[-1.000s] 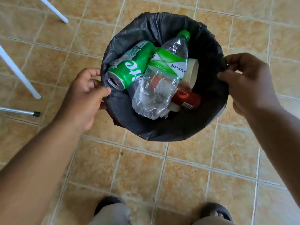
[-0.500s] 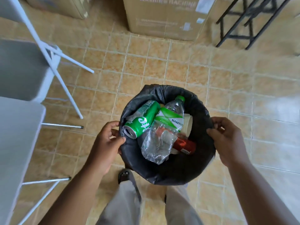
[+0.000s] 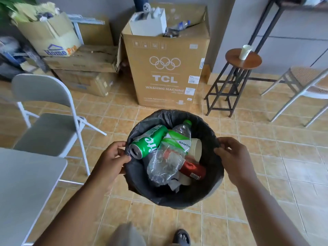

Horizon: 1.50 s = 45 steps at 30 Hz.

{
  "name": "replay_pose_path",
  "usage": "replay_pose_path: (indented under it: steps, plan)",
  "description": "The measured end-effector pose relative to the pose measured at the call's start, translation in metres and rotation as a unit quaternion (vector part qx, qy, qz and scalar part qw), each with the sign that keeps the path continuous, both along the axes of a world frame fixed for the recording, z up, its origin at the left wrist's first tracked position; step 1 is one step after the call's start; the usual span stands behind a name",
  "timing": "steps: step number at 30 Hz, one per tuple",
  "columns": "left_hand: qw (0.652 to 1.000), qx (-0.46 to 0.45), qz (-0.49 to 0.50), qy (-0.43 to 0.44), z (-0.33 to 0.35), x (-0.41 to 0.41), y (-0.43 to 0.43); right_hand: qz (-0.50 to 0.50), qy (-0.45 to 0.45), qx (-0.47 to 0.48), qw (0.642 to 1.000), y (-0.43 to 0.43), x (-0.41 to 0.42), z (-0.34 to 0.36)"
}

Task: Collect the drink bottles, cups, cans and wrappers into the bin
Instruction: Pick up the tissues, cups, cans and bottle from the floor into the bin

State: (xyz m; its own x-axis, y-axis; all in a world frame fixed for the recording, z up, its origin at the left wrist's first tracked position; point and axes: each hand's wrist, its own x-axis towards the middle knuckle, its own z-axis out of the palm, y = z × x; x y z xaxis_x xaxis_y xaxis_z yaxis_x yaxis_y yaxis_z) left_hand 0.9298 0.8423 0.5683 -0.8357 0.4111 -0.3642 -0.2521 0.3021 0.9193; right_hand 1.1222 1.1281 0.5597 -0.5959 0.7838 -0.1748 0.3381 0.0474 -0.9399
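Note:
A round bin (image 3: 177, 197) lined with a black bag is held up off the tiled floor in front of me. My left hand (image 3: 111, 159) grips its left rim and my right hand (image 3: 232, 157) grips its right rim. Inside lie a green soda can (image 3: 148, 142), a crushed clear plastic bottle (image 3: 168, 160) with a green label and cap, a pale paper cup (image 3: 197, 150), a red can (image 3: 192, 170) and some crumpled white wrapper (image 3: 174, 184). Far off, another paper cup (image 3: 245, 52) stands on a round wooden stool (image 3: 236, 68).
A tall cardboard washing-machine box (image 3: 166, 68) stands straight ahead, with more boxes and a paper bag (image 3: 51, 36) to its left. A grey folding chair (image 3: 46, 121) and a grey table (image 3: 23, 183) are at my left. A woven-seat chair (image 3: 305, 80) is at the right.
The bin has been lifted from the floor while I straightened up, so the room beyond came into view. Both hands kept their hold on the rim.

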Motion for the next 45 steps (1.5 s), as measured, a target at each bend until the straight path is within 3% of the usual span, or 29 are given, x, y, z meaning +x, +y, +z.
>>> replay_pose_path:
  steps: [9, 26, 34, 45]
  plan:
    - [1.000, 0.023, 0.020, -0.001, 0.020, -0.064, 0.024, 0.010, 0.009, 0.001, 1.000, 0.034, -0.074, 0.025]
    - [0.996, 0.055, 0.053, 0.036, 0.037, -0.344, 0.054, 0.024, 0.017, -0.002, 1.000, 0.079, -0.380, 0.042]
    - [0.993, 0.057, 0.106, 0.020, 0.032, -0.449, 0.076, 0.075, 0.025, 0.017, 0.997, 0.115, -0.517, 0.038]
    - [0.968, 0.011, 0.249, 0.021, 0.024, -0.583, 0.119, 0.230, 0.024, -0.025, 0.973, 0.180, -0.747, 0.027]
